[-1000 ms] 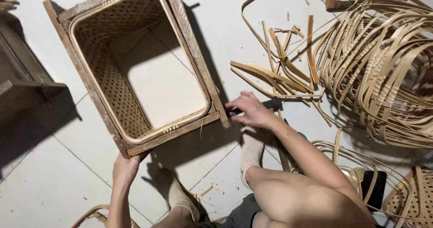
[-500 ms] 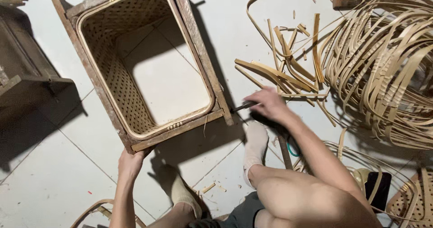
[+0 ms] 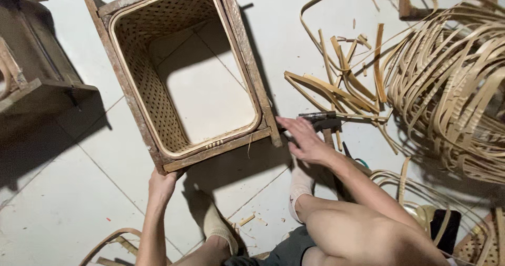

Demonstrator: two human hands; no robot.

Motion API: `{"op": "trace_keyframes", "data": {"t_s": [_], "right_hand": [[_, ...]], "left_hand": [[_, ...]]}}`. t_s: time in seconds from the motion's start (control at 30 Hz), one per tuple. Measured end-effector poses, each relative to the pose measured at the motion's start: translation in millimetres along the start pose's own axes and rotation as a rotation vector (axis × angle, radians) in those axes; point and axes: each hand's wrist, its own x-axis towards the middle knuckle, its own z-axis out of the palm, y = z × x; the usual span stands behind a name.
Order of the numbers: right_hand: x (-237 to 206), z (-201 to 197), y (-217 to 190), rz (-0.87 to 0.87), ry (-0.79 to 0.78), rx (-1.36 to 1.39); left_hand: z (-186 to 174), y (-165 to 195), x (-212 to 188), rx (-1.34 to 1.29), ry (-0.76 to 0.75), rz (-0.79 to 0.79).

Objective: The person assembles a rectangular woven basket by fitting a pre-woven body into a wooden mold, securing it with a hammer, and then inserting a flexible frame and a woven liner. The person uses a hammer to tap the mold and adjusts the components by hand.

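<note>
A bottomless woven bamboo basket [image 3: 152, 103] in a worn wooden frame [image 3: 247, 61] stands on the white tiled floor at the upper middle. My left hand [image 3: 162, 184] grips the frame's near left corner. My right hand [image 3: 302, 139] lies flat with fingers spread just right of the frame's near right corner, fingertips next to a dark hammer-like tool [image 3: 321, 121] on the floor. Both my socked feet [image 3: 300, 187] rest below the basket.
A big coil of bamboo strips [image 3: 452, 87] fills the right side, with loose cut strips [image 3: 342, 82] beside it. A dark wooden stool [image 3: 37, 82] stands at the left. Scissors [image 3: 355, 158] and a dark phone [image 3: 447, 229] lie near my right leg.
The view has shifted, so the basket sits more to the right in frame. My right hand opened and flattened beside the tool. The left hand keeps its hold on the frame corner.
</note>
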Motion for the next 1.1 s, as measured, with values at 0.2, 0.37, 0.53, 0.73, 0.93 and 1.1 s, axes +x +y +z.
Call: {"op": "trace_keyframes", "data": {"t_s": [0.2,0.37,0.53,0.73,0.93,1.1], "right_hand": [[6,-5,13,0.058,-0.015,0.043],[4,3,9,0.185,-0.078,0.212],[12,45,-7,0.149,0.085,0.039],[13,64,-10,0.197,0.343,-0.030],[7,43,13,0.316,0.166,0.008],[5,41,29,0.342,0.154,0.001]], "left_hand": [[-6,24,-13,0.043,0.026,-0.040],[-3,20,-12,-0.012,0.020,0.003],[0,11,-9,-0.452,-0.156,0.194],[22,15,-17,-0.549,-0.174,0.045],[13,6,-15,-0.522,-0.290,0.151],[11,10,-16,-0.571,-0.311,0.133]]}}
